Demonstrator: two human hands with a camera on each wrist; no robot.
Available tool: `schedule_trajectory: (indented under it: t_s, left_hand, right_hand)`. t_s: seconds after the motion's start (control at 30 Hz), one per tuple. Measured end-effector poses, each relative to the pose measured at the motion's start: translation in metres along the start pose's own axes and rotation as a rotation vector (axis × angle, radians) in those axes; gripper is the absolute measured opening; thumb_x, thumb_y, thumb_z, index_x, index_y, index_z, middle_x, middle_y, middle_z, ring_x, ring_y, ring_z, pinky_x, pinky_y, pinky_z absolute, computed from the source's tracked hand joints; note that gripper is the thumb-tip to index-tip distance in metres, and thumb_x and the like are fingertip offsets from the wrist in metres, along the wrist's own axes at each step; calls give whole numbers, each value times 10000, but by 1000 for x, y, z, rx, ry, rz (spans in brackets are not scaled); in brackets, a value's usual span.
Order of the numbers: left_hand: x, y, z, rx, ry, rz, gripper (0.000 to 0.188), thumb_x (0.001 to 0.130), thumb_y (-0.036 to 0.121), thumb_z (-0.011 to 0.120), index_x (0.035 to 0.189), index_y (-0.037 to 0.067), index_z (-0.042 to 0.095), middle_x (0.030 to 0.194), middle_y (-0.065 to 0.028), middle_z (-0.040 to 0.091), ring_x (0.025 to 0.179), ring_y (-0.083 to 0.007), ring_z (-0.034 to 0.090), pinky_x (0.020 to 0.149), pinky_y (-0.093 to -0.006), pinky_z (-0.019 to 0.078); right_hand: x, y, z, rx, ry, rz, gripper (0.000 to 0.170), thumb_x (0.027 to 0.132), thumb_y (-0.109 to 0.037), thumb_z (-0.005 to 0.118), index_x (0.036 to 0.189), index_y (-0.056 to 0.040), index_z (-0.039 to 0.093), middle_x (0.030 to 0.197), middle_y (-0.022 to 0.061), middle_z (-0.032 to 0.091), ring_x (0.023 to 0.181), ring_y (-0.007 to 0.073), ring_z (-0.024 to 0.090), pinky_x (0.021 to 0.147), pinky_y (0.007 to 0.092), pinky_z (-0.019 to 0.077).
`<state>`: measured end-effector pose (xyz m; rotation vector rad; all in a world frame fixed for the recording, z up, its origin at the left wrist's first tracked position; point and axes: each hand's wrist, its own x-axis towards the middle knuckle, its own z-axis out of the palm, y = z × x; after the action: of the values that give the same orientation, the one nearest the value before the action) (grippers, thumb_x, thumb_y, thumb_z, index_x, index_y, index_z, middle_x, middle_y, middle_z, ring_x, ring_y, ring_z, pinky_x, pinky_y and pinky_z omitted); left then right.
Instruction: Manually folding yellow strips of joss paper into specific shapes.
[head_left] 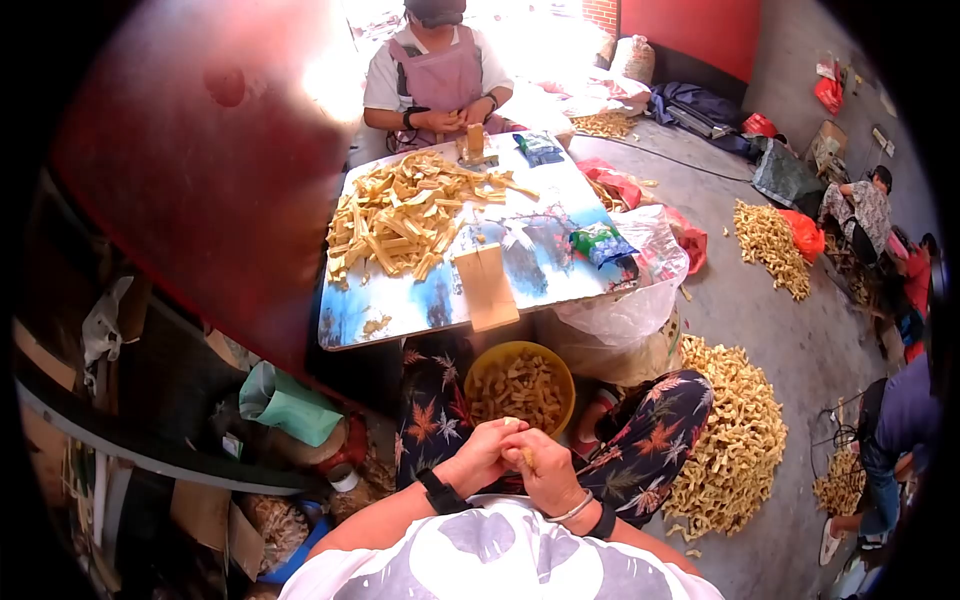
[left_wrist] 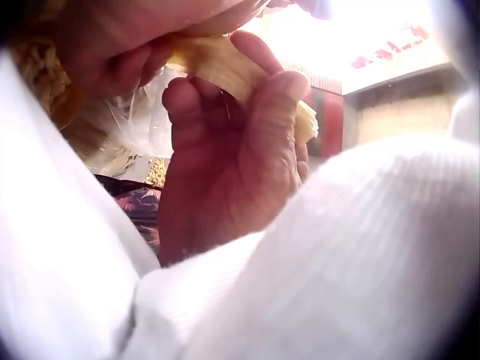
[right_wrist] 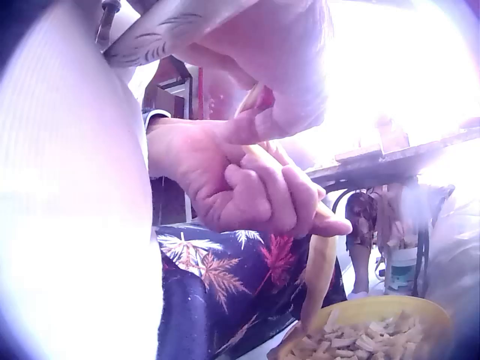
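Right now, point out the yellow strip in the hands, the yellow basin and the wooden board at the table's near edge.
Yellow strip [left_wrist: 225, 69]: left wrist view, middle of its exposed length.
Yellow basin [head_left: 520, 346]: head view, far rim.
Wooden board [head_left: 486, 288]: head view, middle of its broad face.

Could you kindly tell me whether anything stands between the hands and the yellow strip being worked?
Nothing visible does: the left hand and right hand both grip the yellow strip directly. The yellow bowl lies beyond them, not between.
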<state>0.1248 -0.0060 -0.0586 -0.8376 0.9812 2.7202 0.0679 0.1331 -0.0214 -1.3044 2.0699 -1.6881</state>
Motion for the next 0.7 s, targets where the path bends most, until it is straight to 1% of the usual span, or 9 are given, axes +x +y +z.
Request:
schedule_trajectory:
  t_s: [0.13, 0.23, 0.27, 0.37, 0.4, 0.5, 0.53, 0.63, 0.7]
  left_hand:
    - [-5, 10, -6, 302, -89, -56, 141, 960, 115, 585, 1053, 12, 607, 872, -31, 628, 732, -109, 625, 634, -274, 522]
    - [-14, 18, 1, 1301, -142, 418, 133, 945, 121, 598, 1012, 17, 644, 935, -83, 674, 784, -184, 687, 656, -309, 534]
    - [-17, 24, 5, 1625, -144, 452, 164, 940, 175, 600, 987, 40, 679, 1000, -134, 684, 829, -272, 702, 670, -353, 541]
    - [-32, 37, 28, 2003, -59, 669, 195, 932, 220, 598, 1004, 55, 675, 950, -147, 671, 815, -328, 683, 659, -377, 546]
    - [-37, 39, 34, 2068, 45, 711, 207, 938, 253, 583, 975, 64, 661, 866, -116, 649, 790, -302, 682, 647, -382, 550]
    - [-41, 41, 40, 2034, 162, 1091, 111, 837, 122, 627, 911, 40, 620, 775, -86, 578, 678, -240, 641, 552, -332, 512]
    - [-42, 42, 44, 1969, 166, 1223, 133, 786, 53, 636, 912, 30, 602, 735, -78, 530, 636, -232, 611, 532, -331, 495]
    - [-44, 38, 52, 1816, 173, 1356, 149, 778, 24, 637, 919, 31, 592, 720, -81, 511, 643, -231, 609, 530, -331, 493]
    - [-42, 36, 50, 1825, 190, 1304, 165, 772, 11, 638, 926, 44, 587, 720, -85, 508, 637, -244, 604, 528, -333, 492]
  right_hand:
    - [2, 1, -11, -106, -122, -118, 127, 909, -116, 629, 976, -10, 608, 972, 189, 641, 906, 379, 640, 750, 411, 540]
    - [14, -7, -25, -321, -42, -243, 138, 899, -122, 640, 973, -11, 600, 965, 178, 642, 869, 371, 648, 737, 399, 545]
    - [15, -2, -22, -339, 17, -308, 152, 900, -137, 646, 965, -8, 597, 930, 153, 636, 834, 349, 652, 716, 357, 549]
    - [11, 9, -11, -122, 108, -175, 180, 940, -175, 617, 948, 3, 587, 926, 144, 635, 761, 290, 669, 630, 310, 541]
    - [6, 2, -14, 86, 29, 192, 221, 983, -207, 569, 935, 8, 578, 916, 156, 641, 678, 245, 674, 546, 309, 513]
    - [11, 12, -16, 51, 51, 482, 222, 993, -231, 565, 923, -21, 575, 773, 150, 636, 647, 205, 672, 518, 317, 485]
    - [12, 26, -9, -123, 195, 259, 227, 985, -240, 583, 910, -26, 566, 740, 162, 626, 642, 188, 653, 549, 293, 482]
    - [9, 44, 5, 486, 213, 599, 269, 991, -281, 581, 910, -25, 559, 737, 106, 625, 633, 143, 602, 599, 268, 490]
    - [7, 44, 9, 391, 223, 525, 253, 992, -274, 584, 928, -29, 574, 741, 70, 622, 646, 111, 592, 607, 260, 492]
